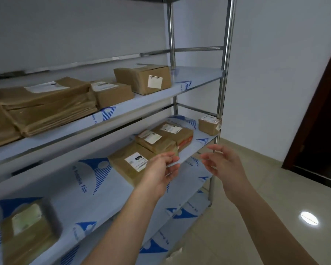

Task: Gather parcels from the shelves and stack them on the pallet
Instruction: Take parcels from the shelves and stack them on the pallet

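Head view: my left hand (161, 169) and right hand (224, 165) hover with fingers loosely spread, holding nothing, at the front edge of the film-covered metal middle shelf (201, 148). Just beyond the left hand lie brown paper-wrapped parcels with white labels (157, 140), overlapping; I judge both hands are spaced to clasp one from either side. No pallet shows.

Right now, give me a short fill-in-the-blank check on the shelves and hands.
1. Both hands, left hand and right hand, hold ____.
2. The small box stands at the ____ end of the middle shelf.
3. The upright box on the upper shelf has a ____ label on its side.

Missing words: nothing; right; white
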{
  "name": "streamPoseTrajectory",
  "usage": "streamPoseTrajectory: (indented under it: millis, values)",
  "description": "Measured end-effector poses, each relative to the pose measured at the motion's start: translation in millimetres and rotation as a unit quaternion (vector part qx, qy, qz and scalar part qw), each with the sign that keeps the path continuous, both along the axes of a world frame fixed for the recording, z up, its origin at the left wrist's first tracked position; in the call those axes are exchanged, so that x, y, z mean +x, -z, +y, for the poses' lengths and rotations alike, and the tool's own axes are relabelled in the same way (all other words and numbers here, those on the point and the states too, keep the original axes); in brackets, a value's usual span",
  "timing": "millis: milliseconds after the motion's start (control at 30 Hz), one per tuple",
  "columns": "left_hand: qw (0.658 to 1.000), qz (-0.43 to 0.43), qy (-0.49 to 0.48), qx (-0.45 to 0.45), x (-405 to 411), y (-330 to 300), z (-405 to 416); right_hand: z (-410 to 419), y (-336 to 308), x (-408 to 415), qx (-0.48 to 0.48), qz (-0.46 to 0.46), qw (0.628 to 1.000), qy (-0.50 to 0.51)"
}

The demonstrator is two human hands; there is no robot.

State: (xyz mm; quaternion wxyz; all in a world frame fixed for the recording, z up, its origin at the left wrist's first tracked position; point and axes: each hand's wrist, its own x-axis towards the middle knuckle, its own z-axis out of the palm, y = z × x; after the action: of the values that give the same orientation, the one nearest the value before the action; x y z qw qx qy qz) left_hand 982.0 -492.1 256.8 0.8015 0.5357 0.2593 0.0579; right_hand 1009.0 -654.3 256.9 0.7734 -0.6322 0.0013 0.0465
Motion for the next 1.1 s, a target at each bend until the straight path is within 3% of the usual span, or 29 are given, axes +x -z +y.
streamPoseTrajectory:
  millis: [200, 433, 600, 900, 1033, 1100]
  values:
    - [1.0, 0.007, -0.008, 0.016, 93, -2, -9, -9, -1, 120, -0.003, 0.01, 1.0, -0.008]
    - [0.992, 0.074, -0.098, -0.003, 177, 24, 22, 24, 43, 211, -0.006, 0.079, 0.995, -0.054]
    - [0.99, 0.091, -0.107, -0.015, 251, 46, 37, 42, 63, 278, -0.043, 0.105, 0.992, -0.052]
    - [0.976, 0.164, -0.139, -0.015, 360, 82, 53, 60, 81, 395, -0.202, 0.107, 0.968, -0.106]
    - [0.967, 0.223, -0.127, 0.007, 395, 142, 74, 78, 92, 419, -0.281, 0.1, 0.936, -0.186]
    - [0.967, 0.218, -0.132, 0.011, 395, 125, 66, 87, 99, 429, -0.301, 0.093, 0.919, -0.238]
